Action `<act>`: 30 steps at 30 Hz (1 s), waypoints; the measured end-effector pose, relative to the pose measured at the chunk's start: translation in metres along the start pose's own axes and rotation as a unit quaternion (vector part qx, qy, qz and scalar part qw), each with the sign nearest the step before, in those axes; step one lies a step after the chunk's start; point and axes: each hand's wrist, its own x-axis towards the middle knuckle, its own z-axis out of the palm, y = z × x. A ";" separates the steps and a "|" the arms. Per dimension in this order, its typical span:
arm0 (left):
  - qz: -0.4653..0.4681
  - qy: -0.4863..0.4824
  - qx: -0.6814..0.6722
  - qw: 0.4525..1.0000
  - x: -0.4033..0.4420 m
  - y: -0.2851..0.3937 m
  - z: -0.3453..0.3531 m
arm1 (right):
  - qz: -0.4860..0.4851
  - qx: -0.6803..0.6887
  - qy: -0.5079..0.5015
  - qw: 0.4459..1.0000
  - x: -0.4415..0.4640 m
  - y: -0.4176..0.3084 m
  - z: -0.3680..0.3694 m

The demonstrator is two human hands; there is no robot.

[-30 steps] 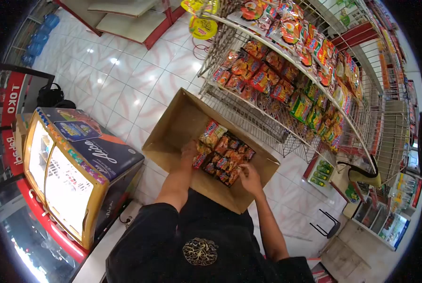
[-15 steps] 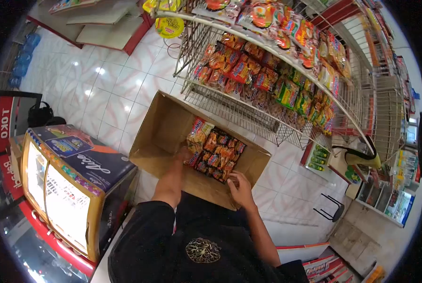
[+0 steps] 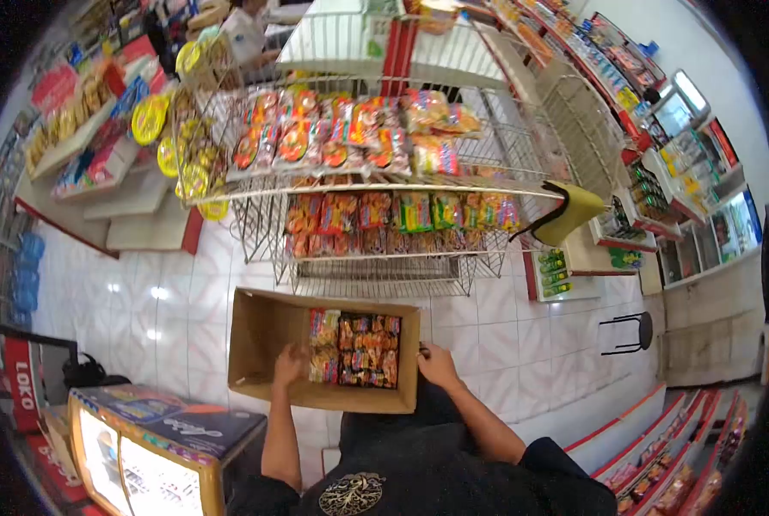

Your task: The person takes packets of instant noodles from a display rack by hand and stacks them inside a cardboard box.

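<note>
Leftmost, a lit freezer (image 3: 156, 460) is standing near a cardboard box (image 3: 264, 344), whose open top is facing up below a wire rack (image 3: 384, 185). Inside the box the left hand (image 3: 291, 365) is hovering or resting beside the pale packets (image 3: 323, 346), its blurred fingers not showing whether they are gripping. Next, the dark packets (image 3: 369, 351) are lying in rows, and the right hand (image 3: 439, 366) is curling its fingers at the box's right wall
</note>
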 end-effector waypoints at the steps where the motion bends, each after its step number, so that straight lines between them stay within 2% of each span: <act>1: 0.013 0.015 0.004 1.000 -0.008 0.006 -0.001 | -0.007 0.011 0.010 1.000 0.003 -0.005 -0.002; 4: 0.015 0.044 -0.009 0.999 -0.038 0.040 0.002 | -0.010 -0.114 -0.081 0.990 0.014 -0.024 -0.004; 7: -0.006 0.093 -0.011 0.996 -0.063 0.087 0.023 | -0.052 -0.153 -0.080 0.984 0.017 -0.015 0.002; 10: -0.024 0.137 -0.016 0.990 -0.081 0.136 0.057 | -0.052 -0.099 -0.127 0.986 0.018 -0.010 -0.018; 11: -0.032 0.157 -0.019 0.987 -0.081 0.155 0.068 | -0.065 -0.097 -0.128 0.985 0.025 0.000 -0.028; 14: -0.049 0.193 -0.034 0.979 -0.080 0.211 0.117 | -0.167 0.020 -0.162 0.972 0.042 0.041 -0.075; 16: -0.066 0.207 -0.043 0.975 -0.082 0.235 0.141 | -0.164 0.010 -0.166 0.972 0.053 0.064 -0.119; 19: 0.068 0.133 -0.039 0.988 -0.051 0.261 0.175 | -0.158 0.009 -0.133 0.979 0.072 0.102 -0.187; 20: 0.068 0.140 -0.044 0.987 -0.045 0.284 0.176 | -0.148 0.023 -0.108 0.983 0.077 0.113 -0.207; 24: 0.289 0.200 -0.004 0.936 -0.025 0.404 0.134 | -0.123 0.084 -0.071 0.986 0.079 0.126 -0.281; 26: 0.302 0.201 -0.082 0.928 -0.017 0.459 0.109 | -0.125 0.111 -0.038 0.985 0.076 0.116 -0.311; 28: 0.400 0.266 -0.041 0.876 0.004 0.501 0.083 | -0.127 0.122 -0.019 0.984 0.077 0.100 -0.340; 30: 0.378 0.278 -0.076 0.880 0.028 0.531 0.062 | -0.170 0.118 -0.010 0.978 0.076 0.077 -0.362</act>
